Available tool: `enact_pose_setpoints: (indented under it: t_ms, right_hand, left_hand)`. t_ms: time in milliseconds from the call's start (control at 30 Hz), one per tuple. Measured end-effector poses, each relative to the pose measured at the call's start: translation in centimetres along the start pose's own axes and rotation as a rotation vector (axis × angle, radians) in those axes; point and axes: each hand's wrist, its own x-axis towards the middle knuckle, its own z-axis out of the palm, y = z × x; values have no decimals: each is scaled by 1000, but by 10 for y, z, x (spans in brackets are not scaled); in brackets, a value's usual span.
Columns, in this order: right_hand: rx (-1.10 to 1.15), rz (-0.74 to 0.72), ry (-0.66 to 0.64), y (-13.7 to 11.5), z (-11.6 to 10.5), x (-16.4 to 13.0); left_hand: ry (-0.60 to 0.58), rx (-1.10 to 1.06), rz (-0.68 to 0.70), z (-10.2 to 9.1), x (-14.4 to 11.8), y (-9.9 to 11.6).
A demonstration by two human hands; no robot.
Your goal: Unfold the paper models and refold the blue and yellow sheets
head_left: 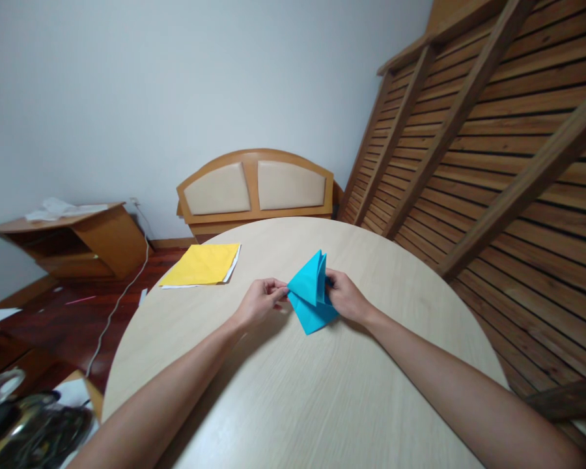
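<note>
Two bare forearms run up from the bottom edge over the pale round desk (293, 404), which is bare on the near side. At lower left, off the desk, a dark tangle of cables and shiny objects (24, 423) is too blurred to name. The left hand (260, 303) has its grip narrow, fingertips pinched on the left corner of a folded blue paper (311, 294). The right hand (346, 298) holds the paper's right side, fingers closed over it and partly hidden behind the raised flaps. The paper sits near the desk's middle, its lower point touching the surface, upper folds tilted up. Well apart to the left, at the far rim, lies a yellow sheet (201, 265) on white paper, nothing between it and the hands. Beyond the desk stand a padded wooden headboard (256, 189), a low wooden cabinet (78, 241) and a slatted bed frame (493, 130) leaning against the wall.
</note>
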Motion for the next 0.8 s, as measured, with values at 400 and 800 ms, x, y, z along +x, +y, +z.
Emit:
enact_pose_setpoints:
  t_ms: [400, 800]
  right_hand:
    - [-196, 26, 313, -15, 2, 1]
    - [-262, 158, 128, -7, 21, -8]
  left_hand:
    - [186, -88, 29, 3, -3, 1]
    - [232, -229, -71, 8, 0, 5]
